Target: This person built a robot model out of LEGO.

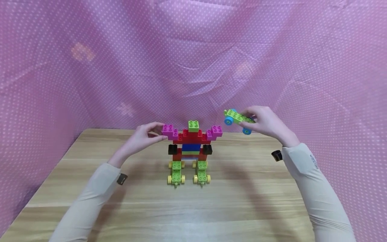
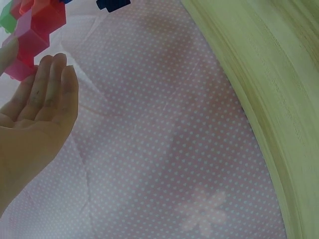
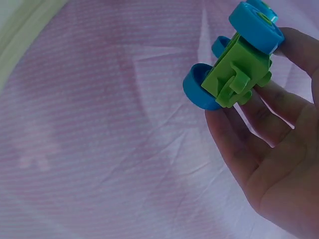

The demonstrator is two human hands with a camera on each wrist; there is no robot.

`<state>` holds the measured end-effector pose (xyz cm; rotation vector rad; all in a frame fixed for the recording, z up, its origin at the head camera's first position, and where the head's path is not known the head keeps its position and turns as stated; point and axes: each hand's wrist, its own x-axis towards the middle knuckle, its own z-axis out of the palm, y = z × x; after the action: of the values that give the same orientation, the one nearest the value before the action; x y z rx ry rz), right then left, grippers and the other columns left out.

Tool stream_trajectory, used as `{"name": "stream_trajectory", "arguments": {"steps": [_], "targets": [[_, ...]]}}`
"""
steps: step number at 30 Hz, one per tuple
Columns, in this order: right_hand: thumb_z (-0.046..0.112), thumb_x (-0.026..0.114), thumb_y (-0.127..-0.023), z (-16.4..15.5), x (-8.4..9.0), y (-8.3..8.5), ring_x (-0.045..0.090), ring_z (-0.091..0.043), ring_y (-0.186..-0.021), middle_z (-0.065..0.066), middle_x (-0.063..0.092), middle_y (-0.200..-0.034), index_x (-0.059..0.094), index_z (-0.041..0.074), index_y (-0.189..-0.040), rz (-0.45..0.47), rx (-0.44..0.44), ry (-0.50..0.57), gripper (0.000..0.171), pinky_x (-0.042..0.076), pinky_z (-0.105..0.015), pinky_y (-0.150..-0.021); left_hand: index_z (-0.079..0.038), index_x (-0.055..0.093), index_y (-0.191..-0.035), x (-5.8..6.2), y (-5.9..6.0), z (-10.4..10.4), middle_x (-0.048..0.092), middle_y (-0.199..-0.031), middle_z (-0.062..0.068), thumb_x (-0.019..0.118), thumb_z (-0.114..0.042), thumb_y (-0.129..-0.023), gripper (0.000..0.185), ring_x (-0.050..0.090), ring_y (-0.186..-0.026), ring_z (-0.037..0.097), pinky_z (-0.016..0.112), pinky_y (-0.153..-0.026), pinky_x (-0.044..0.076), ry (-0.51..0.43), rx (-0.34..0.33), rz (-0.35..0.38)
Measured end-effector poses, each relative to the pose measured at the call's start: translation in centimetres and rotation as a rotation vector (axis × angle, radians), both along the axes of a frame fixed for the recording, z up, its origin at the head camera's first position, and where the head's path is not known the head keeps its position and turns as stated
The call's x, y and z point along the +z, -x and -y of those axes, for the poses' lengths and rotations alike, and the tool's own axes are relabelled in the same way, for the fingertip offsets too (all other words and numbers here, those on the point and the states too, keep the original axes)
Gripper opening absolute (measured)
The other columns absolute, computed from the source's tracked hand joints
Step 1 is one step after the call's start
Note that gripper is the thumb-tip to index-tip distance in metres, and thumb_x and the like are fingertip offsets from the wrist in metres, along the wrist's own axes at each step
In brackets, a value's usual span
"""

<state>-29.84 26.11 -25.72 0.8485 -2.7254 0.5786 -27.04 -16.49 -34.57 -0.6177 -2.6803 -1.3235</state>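
Note:
A brick figure stands in the middle of the wooden table: red body, blue middle, a green brick on top, black side bricks, and green legs on yellow wheels. My left hand pinches the figure's left pink arm brick between thumb and fingers. The left wrist view shows that pink brick against my fingertips. My right hand is raised to the right of the figure, above the table, and grips a green wheeled piece with blue wheels. In the right wrist view this green wheeled piece rests in my curled fingers.
Pink dotted cloth hangs behind and on both sides of the table. The table's far edge runs just behind the figure. Bare wood lies in front of the figure, between my two sleeves.

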Motion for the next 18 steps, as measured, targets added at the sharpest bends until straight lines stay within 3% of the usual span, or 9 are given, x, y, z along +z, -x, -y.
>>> {"name": "stream_trajectory", "arguments": {"steps": [10,18], "targets": [[0.021,0.075,-0.087,4.5,2.4,0.2,0.069,-0.018,-0.092,-0.005,0.075,-0.101,0.071,0.01,-0.111,0.008,0.145,-0.011,0.027,0.058,-0.044,-0.09,-0.008,0.059,-0.132,-0.3,0.1,0.1,0.07,-0.119,0.013,0.073,-0.026,-0.09,0.047,0.067,-0.109,0.027,0.042,-0.095,0.058,-0.028,0.015,0.01],[0.022,0.074,-0.089,7.7,3.3,0.3,0.066,-0.015,-0.088,-0.004,0.075,-0.102,0.07,0.008,-0.116,0.032,0.268,-0.035,0.03,0.059,-0.036,-0.085,-0.008,0.059,-0.132,-0.2,0.1,0.0,0.07,-0.12,0.013,0.073,-0.023,-0.09,0.047,0.067,-0.109,0.028,0.04,-0.094,0.058,-0.038,0.011,0.017]]}}
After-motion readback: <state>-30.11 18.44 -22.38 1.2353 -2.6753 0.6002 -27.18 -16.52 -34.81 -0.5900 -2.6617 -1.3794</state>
